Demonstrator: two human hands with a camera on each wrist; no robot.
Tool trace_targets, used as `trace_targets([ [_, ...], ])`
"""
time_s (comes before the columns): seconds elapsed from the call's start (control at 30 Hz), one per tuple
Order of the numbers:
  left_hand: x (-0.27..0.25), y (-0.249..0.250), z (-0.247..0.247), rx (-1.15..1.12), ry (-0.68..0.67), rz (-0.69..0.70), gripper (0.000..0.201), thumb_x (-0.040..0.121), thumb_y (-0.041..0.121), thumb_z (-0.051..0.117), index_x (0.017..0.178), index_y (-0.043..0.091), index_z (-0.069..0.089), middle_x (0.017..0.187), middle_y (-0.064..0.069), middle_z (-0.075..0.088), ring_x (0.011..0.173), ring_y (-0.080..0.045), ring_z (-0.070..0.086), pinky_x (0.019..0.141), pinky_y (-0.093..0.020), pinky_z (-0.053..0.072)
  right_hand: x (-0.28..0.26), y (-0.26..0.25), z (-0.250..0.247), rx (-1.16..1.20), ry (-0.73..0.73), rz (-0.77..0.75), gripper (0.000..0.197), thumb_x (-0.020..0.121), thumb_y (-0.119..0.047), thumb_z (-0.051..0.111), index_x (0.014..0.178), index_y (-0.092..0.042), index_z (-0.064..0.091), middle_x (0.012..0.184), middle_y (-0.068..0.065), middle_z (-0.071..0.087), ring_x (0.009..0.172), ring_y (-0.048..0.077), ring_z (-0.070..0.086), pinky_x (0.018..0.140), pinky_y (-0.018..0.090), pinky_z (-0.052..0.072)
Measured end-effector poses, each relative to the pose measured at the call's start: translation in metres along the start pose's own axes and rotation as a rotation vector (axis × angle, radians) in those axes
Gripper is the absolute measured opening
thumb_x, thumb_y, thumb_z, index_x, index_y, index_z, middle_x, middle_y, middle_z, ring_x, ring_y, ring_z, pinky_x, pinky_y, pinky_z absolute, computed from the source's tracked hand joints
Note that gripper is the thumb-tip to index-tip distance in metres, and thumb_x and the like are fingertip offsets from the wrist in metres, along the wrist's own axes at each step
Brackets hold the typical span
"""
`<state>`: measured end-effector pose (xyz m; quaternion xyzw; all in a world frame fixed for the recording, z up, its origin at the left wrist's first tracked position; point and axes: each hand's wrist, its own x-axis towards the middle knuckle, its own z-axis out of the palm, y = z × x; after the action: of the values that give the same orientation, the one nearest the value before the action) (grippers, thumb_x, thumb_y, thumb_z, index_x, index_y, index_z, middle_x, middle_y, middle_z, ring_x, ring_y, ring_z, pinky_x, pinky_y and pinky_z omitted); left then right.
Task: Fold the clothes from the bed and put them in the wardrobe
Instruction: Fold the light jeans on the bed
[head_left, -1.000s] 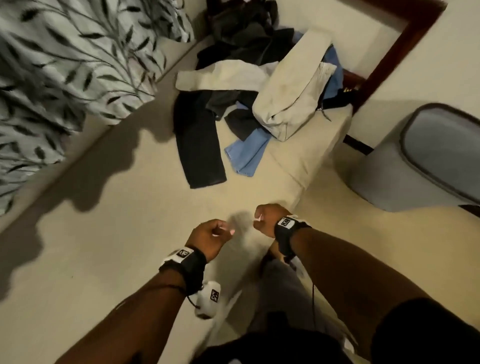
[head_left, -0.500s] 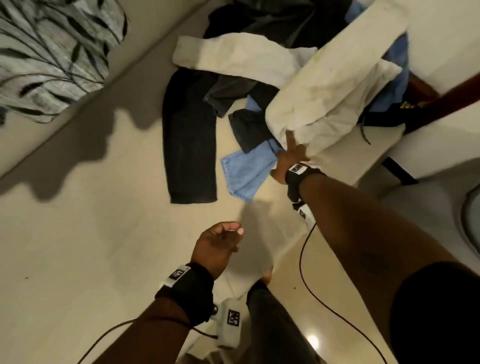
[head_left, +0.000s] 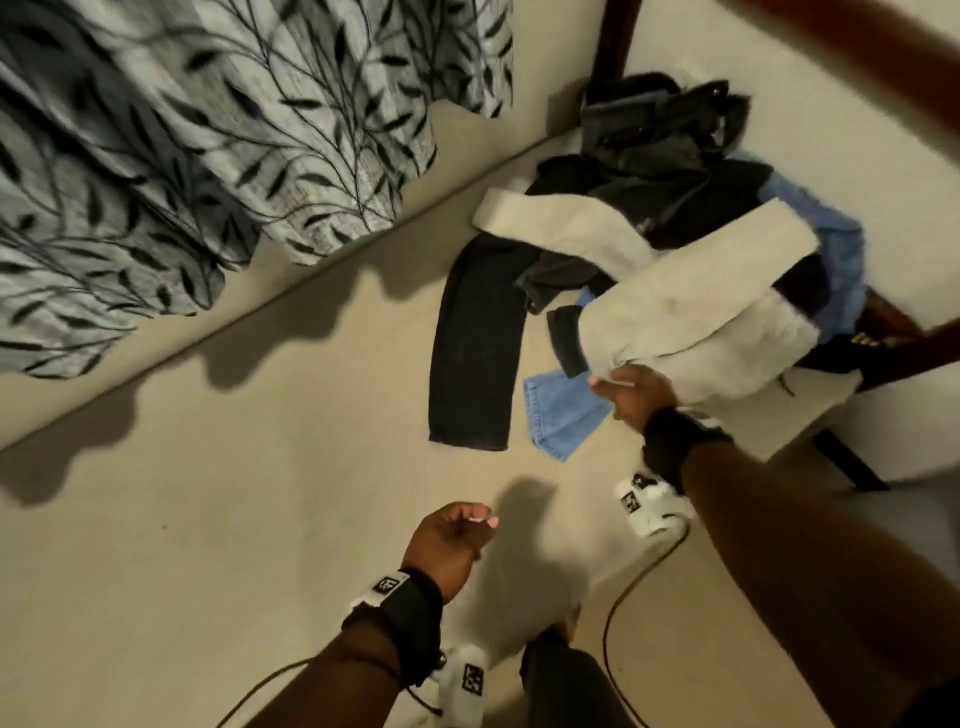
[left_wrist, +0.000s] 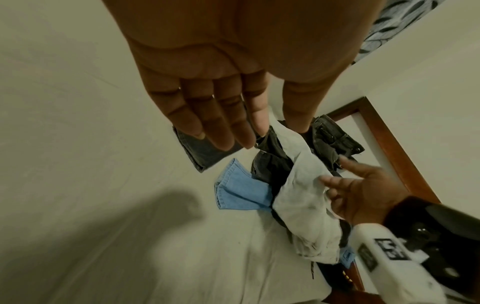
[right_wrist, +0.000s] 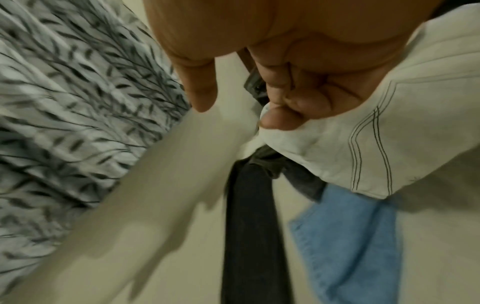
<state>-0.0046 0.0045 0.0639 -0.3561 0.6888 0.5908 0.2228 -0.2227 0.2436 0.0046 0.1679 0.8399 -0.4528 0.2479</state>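
A heap of clothes lies at the far right corner of the bed. White trousers top the heap, over dark garments, a black trouser leg and a light blue denim leg. My right hand is at the near edge of the white trousers; in the right wrist view its fingers curl onto the fabric and the thumb stands apart. My left hand hovers over bare sheet nearer to me, holding nothing, its fingers nearly straight.
A leaf-patterned grey curtain hangs along the bed's left side. The dark wooden bed frame runs behind the heap at right. A cable trails from my right wrist over the floor beside the bed.
My right hand reached from near my body out to the heap and took hold of the white trousers' edge. The left hand stayed low over the sheet.
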Motion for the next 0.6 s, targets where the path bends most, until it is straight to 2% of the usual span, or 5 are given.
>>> trace_targets([
  [0.13, -0.042, -0.007, -0.043, 0.108, -0.086, 0.027, 0.019, 0.093, 0.019, 0.073, 0.106, 0.006, 0.069, 0.090, -0.007, 0.070, 0.060, -0.013, 0.057, 0.053, -0.014, 0.046, -0.152, -0.091, 0.038, 0.352, -0.258, -0.135, 0.025, 0.085, -0.015, 0.079, 0.102, -0.006, 0.063, 0.075, 0.006, 0.065, 0.059, 0.024, 0.056, 0.050, 0.024, 0.045],
  [0.23, -0.073, -0.019, -0.094, 0.310, -0.076, 0.075, 0.036, 0.085, 0.033, 0.082, 0.114, 0.024, 0.062, 0.113, -0.007, 0.072, 0.083, -0.013, 0.068, 0.073, -0.015, 0.051, -0.262, -0.150, 0.062, 0.400, -0.441, -0.346, 0.021, 0.097, -0.008, 0.064, 0.117, -0.003, 0.064, 0.063, -0.002, 0.062, 0.048, 0.010, 0.052, 0.048, 0.017, 0.044],
  [0.4, -0.133, -0.051, -0.217, 0.620, 0.580, 0.231, 0.141, 0.050, 0.064, 0.089, 0.161, 0.028, 0.009, 0.167, -0.011, 0.012, 0.149, -0.031, 0.025, 0.112, -0.046, 0.039, -0.388, -0.212, 0.080, 0.589, -0.529, -0.497, 0.034, 0.084, -0.026, 0.061, 0.114, -0.011, 0.069, 0.069, 0.006, 0.065, 0.058, 0.012, 0.062, 0.051, 0.018, 0.038],
  [0.47, -0.156, -0.050, -0.266, 0.639, 0.795, 0.214, 0.136, 0.053, 0.069, 0.083, 0.161, 0.035, 0.006, 0.168, -0.007, -0.001, 0.149, -0.027, 0.014, 0.108, -0.056, 0.039, -0.414, -0.224, 0.090, 0.680, -0.544, -0.500, 0.039, 0.083, -0.024, 0.059, 0.116, -0.007, 0.069, 0.086, 0.011, 0.070, 0.065, 0.017, 0.065, 0.051, 0.019, 0.037],
  [0.6, -0.176, -0.020, -0.337, 0.671, 0.751, 0.270, 0.055, 0.078, 0.045, 0.067, 0.132, 0.045, 0.054, 0.133, 0.000, 0.064, 0.126, -0.030, 0.055, 0.102, -0.050, 0.036, -0.431, -0.246, 0.106, 0.819, -0.502, -0.510, 0.032, 0.092, -0.017, 0.054, 0.118, -0.005, 0.068, 0.098, 0.008, 0.073, 0.075, 0.017, 0.067, 0.054, 0.024, 0.038],
])
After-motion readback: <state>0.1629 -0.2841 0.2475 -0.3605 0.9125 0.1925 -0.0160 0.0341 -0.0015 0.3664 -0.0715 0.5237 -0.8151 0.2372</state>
